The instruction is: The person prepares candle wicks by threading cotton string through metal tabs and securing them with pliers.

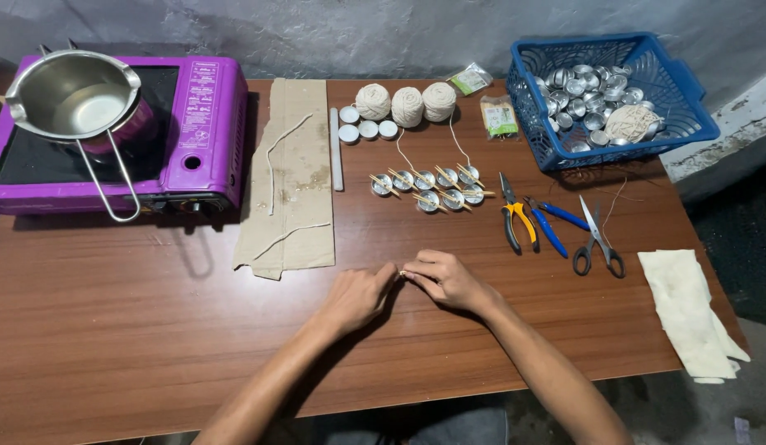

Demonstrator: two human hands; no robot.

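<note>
Two hands meet at the middle of the table (136,330) — the left hand (358,295) and right hand (446,280) pinch one tiny metal piece (402,273) between closed fingertips. Behind stand small cups (428,189) with sticks — pliers (516,216) beside them.

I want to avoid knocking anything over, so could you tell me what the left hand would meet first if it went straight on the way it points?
The left hand points up-right and already meets the right hand; past that, probably the pliers.

Brown wooden table (111,330); grey wall (358,33)
</note>
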